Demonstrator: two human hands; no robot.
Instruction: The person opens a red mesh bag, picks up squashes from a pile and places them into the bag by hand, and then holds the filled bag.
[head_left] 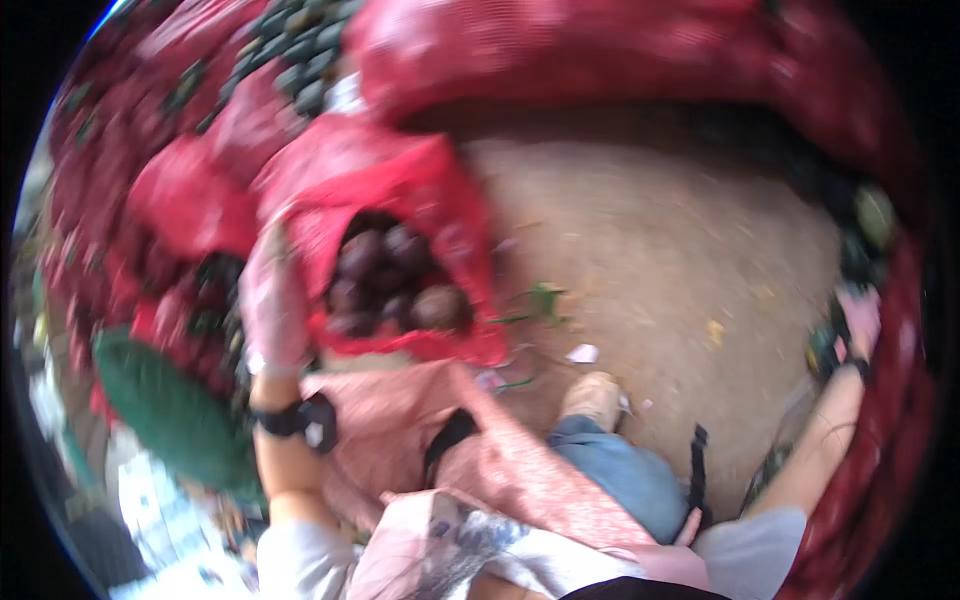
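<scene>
A red mesh bag (470, 250) lies with its mouth toward me, and several dark purple round fruits (375, 255) show inside. My left hand (275, 305), in a pale pink glove, is at the left rim of this bag, its fingers pointing away from me along the mesh. Blur hides how firmly it grips, but the hand is against the bag. Far to the right, my right hand (860, 315) reaches out beside dark green produce (825, 345) along a red mesh sack. It is small and smeared, so its fingers and anything in them cannot be made out.
A large full red mesh sack (600, 55) lies across the back. Dark green oblong produce (305, 55) is heaped at the back left among more red bags (190, 195). A green oval object (170, 410) is at left. Leaf scraps (545, 300) lie on the brown ground (670, 260).
</scene>
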